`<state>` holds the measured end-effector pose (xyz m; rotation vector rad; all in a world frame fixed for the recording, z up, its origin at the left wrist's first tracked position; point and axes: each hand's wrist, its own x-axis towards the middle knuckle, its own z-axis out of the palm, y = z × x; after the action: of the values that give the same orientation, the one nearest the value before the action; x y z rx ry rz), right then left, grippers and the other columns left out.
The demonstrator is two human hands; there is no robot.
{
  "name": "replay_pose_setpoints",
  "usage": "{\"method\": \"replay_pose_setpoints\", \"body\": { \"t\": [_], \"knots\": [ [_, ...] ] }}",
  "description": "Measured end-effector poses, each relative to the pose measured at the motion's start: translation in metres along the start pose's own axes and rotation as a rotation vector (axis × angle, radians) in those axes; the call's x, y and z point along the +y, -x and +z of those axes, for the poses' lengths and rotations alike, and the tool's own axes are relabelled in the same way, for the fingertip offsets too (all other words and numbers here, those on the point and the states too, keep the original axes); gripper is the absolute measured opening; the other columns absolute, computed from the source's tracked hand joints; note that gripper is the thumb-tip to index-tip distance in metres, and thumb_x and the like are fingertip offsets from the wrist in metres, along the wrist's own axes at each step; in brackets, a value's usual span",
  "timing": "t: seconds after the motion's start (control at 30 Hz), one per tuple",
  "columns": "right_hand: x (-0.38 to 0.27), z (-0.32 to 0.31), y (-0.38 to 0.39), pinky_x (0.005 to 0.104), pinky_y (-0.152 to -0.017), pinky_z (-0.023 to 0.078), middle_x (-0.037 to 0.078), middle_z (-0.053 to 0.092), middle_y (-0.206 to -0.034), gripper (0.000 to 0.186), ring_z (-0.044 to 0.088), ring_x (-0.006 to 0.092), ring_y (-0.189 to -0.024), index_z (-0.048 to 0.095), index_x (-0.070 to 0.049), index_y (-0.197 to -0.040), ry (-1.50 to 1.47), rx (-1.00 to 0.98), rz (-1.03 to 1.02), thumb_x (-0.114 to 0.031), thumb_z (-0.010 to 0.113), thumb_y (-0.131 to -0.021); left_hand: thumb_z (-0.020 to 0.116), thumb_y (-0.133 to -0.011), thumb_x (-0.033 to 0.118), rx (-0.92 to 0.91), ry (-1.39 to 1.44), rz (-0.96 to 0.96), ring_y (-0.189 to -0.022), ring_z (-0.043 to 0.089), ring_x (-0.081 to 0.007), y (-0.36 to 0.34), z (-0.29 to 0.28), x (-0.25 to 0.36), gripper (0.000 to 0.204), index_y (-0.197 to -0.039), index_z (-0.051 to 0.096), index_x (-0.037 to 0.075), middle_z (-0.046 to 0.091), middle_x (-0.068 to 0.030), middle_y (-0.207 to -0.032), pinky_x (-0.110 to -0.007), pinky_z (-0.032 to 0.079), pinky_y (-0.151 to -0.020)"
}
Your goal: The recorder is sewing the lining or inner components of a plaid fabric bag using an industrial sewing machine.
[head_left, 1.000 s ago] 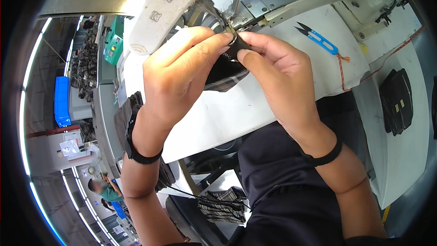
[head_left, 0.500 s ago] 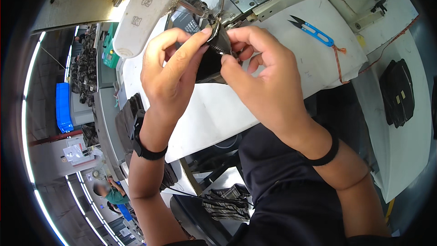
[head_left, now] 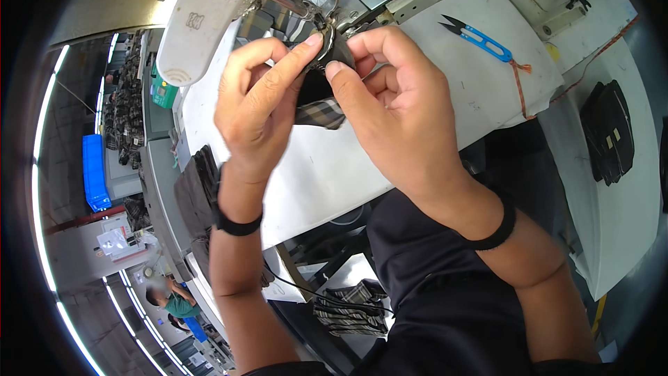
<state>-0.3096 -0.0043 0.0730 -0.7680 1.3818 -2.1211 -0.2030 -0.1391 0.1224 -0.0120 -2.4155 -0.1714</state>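
Both my hands are at the working end of a sewing machine (head_left: 323, 17), close under its needle area. Between them lies a dark fabric piece (head_left: 338, 53) with a curved edge; a plaid part (head_left: 321, 113) hangs out below it. My left hand (head_left: 261, 90) pinches the fabric's left side between thumb and forefinger. On the other side my right hand (head_left: 396, 90) grips it, thumb below and forefinger on top, the other fingers curled. The fabric's underside and the needle tip are hidden.
Blue thread snips (head_left: 483, 42) with an orange cord lie on the white tabletop (head_left: 327, 174) at right. Dark fabric pieces (head_left: 609, 132) rest farther right. The machine's pale guard (head_left: 202, 24) juts in at upper left. Plaid cloth (head_left: 351, 306) is stacked below the table. A person (head_left: 174, 299) sits far left.
The fabric has turned between my fingers, and its plaid part now shows below. My right thumb has moved left and up along the dark edge. The view has shifted slightly.
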Motion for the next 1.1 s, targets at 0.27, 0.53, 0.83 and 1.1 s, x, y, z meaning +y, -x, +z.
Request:
{"method": "replay_pose_setpoints", "body": {
  "t": [0.27,0.53,0.83,1.1],
  "knots": [
    [-0.001,0.003,-0.008,0.0202,-0.056,0.049,0.001,0.066,-0.078,0.009,0.059,0.0026,-0.063,0.062,-0.001,-0.100,-0.051,-0.003,0.131,-0.003,0.071,-0.100,0.078,-0.077,-0.011,-0.516,-0.213,0.295,-0.084,0.070,-0.0254,-0.066,-0.051,0.007,0.045,-0.121,0.078,-0.003,0.069,-0.0141,-0.102,-0.032,0.057,-0.072],
    [-0.010,-0.004,-0.007,0.0194,-0.056,0.051,0.000,0.065,-0.086,0.007,0.064,0.0028,-0.066,0.064,-0.001,-0.102,-0.092,-0.014,0.120,-0.001,0.071,-0.099,0.076,-0.080,-0.014,-0.646,-0.167,0.184,-0.089,0.071,-0.0278,-0.073,-0.057,0.018,0.039,-0.119,0.077,-0.006,0.069,-0.0152,-0.103,-0.034,0.058,-0.079],
    [-0.008,-0.004,-0.009,0.0217,-0.065,0.058,0.002,0.069,-0.096,0.011,0.068,0.0031,-0.074,0.067,0.002,-0.109,-0.104,0.000,0.073,-0.001,0.071,-0.099,0.076,-0.087,-0.011,-0.488,-0.099,-0.002,-0.085,0.069,-0.0244,-0.063,-0.040,0.025,0.028,-0.113,0.078,-0.002,0.072,-0.0128,-0.098,-0.031,0.056,-0.078],
    [-0.010,-0.009,-0.016,0.0281,-0.059,0.054,0.009,0.074,-0.083,0.014,0.070,0.0131,-0.066,0.065,0.002,-0.103,-0.085,0.024,0.067,-0.008,0.073,-0.096,0.079,-0.087,-0.006,-0.317,-0.127,-0.300,-0.087,0.072,-0.0205,-0.060,-0.026,0.048,0.018,-0.105,0.080,-0.003,0.077,-0.0122,-0.096,-0.029,0.056,-0.082]
  ]
}}
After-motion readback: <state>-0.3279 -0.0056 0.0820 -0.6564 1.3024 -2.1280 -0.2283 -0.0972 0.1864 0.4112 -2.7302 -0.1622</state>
